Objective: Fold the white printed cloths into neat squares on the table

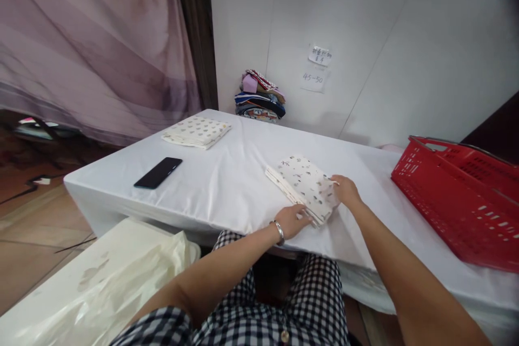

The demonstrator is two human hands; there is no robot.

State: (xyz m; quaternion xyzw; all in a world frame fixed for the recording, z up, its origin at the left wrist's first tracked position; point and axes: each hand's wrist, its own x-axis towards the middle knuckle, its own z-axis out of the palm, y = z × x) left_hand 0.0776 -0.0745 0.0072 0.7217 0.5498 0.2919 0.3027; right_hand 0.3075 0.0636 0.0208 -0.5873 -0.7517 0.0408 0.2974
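Observation:
A folded white cloth with small dark prints (302,181) lies on the white-covered table (227,178) in front of me. My left hand (292,220), a bracelet on its wrist, grips the cloth's near corner. My right hand (344,190) rests on the cloth's right edge, fingers pressing it. A second folded printed cloth (197,132) lies at the table's far left corner, away from both hands.
A black phone (158,172) lies on the table's left side. A red plastic basket (462,200) stands at the right. A pile of folded colourful clothes (259,97) sits against the back wall. A white plastic bag (101,281) lies at lower left, beside my lap.

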